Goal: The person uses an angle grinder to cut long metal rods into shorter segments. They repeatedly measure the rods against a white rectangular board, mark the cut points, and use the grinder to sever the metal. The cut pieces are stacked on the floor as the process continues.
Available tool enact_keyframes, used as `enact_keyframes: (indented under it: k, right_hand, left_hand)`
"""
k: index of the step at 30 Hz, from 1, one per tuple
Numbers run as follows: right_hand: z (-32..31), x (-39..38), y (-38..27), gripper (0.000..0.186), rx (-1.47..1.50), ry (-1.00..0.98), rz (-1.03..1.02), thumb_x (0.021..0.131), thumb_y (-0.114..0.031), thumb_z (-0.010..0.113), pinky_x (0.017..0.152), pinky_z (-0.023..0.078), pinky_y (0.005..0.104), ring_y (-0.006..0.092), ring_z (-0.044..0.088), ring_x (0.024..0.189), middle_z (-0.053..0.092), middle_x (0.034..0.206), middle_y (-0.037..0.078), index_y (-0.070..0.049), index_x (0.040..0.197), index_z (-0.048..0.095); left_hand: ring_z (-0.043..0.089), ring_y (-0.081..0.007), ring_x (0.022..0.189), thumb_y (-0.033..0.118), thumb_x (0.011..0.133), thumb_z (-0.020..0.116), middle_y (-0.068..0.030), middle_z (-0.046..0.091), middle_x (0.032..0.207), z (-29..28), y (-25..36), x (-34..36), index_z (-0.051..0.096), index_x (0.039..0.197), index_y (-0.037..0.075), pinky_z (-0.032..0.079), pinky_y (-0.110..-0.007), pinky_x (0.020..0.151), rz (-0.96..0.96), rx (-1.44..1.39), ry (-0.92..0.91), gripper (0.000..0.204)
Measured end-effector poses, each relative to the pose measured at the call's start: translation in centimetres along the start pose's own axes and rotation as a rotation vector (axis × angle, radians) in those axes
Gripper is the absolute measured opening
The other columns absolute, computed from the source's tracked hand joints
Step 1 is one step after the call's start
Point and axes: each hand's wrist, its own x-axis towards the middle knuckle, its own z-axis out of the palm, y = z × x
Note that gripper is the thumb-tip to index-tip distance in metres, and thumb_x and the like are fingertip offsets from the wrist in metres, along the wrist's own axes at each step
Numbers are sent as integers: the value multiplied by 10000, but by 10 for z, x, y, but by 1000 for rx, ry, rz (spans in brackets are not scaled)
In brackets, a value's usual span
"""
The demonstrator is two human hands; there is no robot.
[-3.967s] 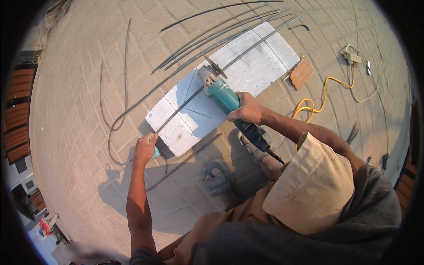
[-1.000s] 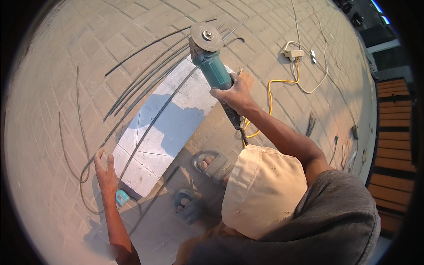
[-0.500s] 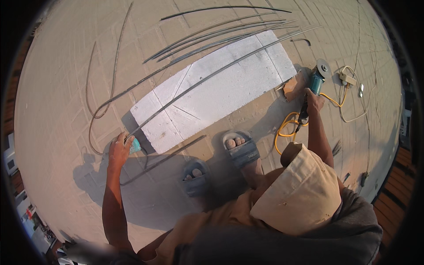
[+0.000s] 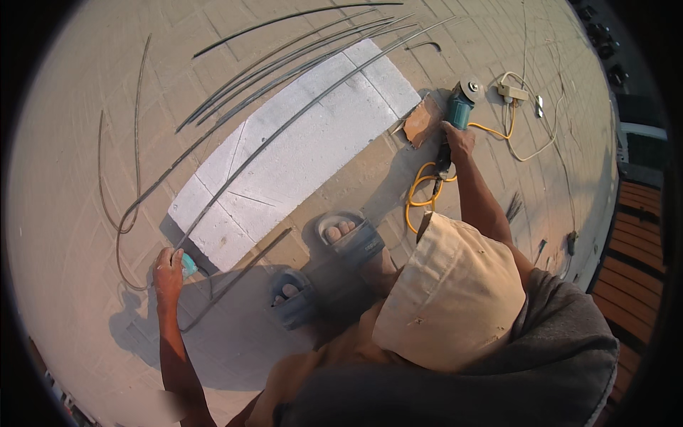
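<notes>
At the left, my left hand (image 4: 168, 274) is closed over a small rounded teal object (image 4: 188, 265), mostly covered by the fingers, so its kind is unclear. The near end of a long thin steel rod (image 4: 267, 140) reaches this hand; whether the fingers also pinch it is hidden. That rod lies lengthwise over a white foam-like block (image 4: 306, 153) with dark lines across its surface. On the right, my right hand (image 4: 461, 140) grips a teal and black angle grinder (image 4: 459, 114) by its body. Its disc (image 4: 470, 88) points away from me, beyond the block's right end.
Several more rods (image 4: 270, 65) lie past the block, and a loose rod (image 4: 238, 279) lies on the near side. The grinder's yellow cord (image 4: 410, 203) loops towards a power strip (image 4: 512, 92). A brown broken piece (image 4: 422, 121) lies beside the grinder. Two sandalled feet (image 4: 353, 238) stand near the block.
The whole scene has shifted leftward in the picture as my view turned. Both hands keep their holds, and the block and rods lie as before.
</notes>
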Motion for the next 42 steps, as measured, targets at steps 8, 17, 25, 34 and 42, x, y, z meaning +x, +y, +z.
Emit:
enact_keyframes:
  k: [8,17,25,34,42]
  right_hand:
    - [-12,-13,-1,536,23,-73,-90,700,-399,895,677,517,365,207,665,755,694,852,126,44,932,701]
    - [-13,-8,6,604,121,-135,-122,743,-424,869,652,522,342,185,650,746,683,893,117,63,1034,663]
    - [-13,-2,-2,852,-82,250,-150,788,-528,782,959,485,490,440,619,1122,622,1181,321,142,1251,531]
    - [29,-1,-209,629,-338,-16,-1349,887,-453,697,1093,412,446,359,472,1352,483,1484,167,-111,1395,555]
    - [80,-19,-317,534,-889,-712,-1339,900,-566,624,881,505,452,303,681,964,717,993,155,-57,1012,737]
  left_hand:
    - [584,-450,895,285,1016,573,-274,615,949,-19,21,-2,593,1002,-58,448,-500,809,32,33,111,343]
    - [599,-478,963,296,1024,559,-298,637,1019,-45,32,6,611,1062,-86,463,-500,861,-4,168,98,388]
    - [583,-468,875,298,1003,587,-271,616,914,-50,27,16,586,926,-60,453,-518,786,43,169,156,366]
    - [571,-456,818,340,1002,589,-258,589,838,-71,32,19,575,887,-36,440,-510,741,183,172,378,394]
    - [603,-447,842,312,990,600,-209,628,841,-113,20,23,589,880,22,469,-514,740,158,229,440,310]
